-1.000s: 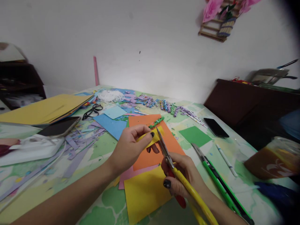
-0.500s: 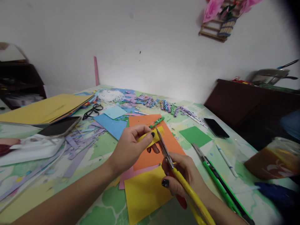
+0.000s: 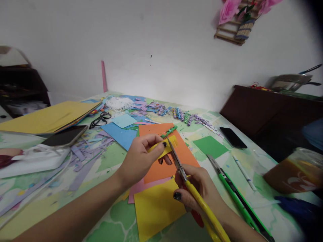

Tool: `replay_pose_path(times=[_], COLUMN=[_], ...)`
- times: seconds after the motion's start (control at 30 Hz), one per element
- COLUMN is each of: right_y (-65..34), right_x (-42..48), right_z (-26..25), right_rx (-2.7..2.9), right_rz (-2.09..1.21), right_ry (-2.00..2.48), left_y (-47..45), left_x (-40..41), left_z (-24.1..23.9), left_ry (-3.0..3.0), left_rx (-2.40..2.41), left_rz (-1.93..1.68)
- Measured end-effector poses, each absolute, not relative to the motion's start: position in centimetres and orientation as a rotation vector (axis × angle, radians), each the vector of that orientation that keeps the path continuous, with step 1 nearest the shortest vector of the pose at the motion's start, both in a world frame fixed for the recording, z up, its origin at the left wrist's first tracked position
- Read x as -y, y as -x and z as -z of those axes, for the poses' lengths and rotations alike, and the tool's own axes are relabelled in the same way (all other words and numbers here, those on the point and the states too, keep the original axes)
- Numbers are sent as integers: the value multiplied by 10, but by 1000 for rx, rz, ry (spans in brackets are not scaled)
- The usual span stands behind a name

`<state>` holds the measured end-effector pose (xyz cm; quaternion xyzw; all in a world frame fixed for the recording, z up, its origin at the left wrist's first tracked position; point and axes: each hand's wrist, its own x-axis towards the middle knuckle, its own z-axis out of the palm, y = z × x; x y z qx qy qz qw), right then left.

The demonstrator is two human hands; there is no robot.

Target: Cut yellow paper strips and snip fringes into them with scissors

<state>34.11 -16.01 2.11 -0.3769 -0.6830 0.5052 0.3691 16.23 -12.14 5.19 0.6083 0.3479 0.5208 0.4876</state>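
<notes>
Between the thumb and fingers of my left hand (image 3: 145, 156) is a small yellow paper strip (image 3: 165, 150), its right end cut into a fringe. My right hand (image 3: 199, 186) grips scissors with yellow and red handles (image 3: 205, 205), the blades crossing the fringed end of the strip. An orange sheet (image 3: 156, 171) lies under both hands, over a pink sheet (image 3: 136, 191). Nearer me rests a yellow sheet (image 3: 156, 208), partly covered by my right hand. A green curled paper piece (image 3: 171, 130) is just beyond the strip.
To the right lie a green box cutter (image 3: 234, 195), a green paper square (image 3: 210, 147), a white stick (image 3: 244, 172), a phone (image 3: 232, 137) and a cup of brown drink (image 3: 295, 171). Purple scraps (image 3: 83, 164), black-framed glasses (image 3: 100, 120) and yellow folders (image 3: 50, 116) are left.
Both hands stay almost in place. The scissor handles have shifted very slightly, with the blades still at the strip's fringed end.
</notes>
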Motion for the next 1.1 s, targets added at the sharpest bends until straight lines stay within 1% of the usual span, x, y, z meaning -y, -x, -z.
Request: replay_pose_path(times=[0.13, 0.47, 0.9, 1.1], right_y=[-342, -340, -341, -343], right_x=[161, 160, 162, 160], right_z=[-20, -21, -19, -19], right_rx=[1724, 1770, 1747, 1751], right_rz=[-1349, -1272, -1314, -1324], right_ry=[968, 996, 998, 916], left_y=[-162, -161, -161, -162], left_x=[122, 120, 121, 121], left_z=[-51, -50, -51, -51], left_ry=[-1480, -1483, -1474, -1470], left_rx=[-843, -819, -814, -803], left_rz=[-1265, -1272, -1274, -1267])
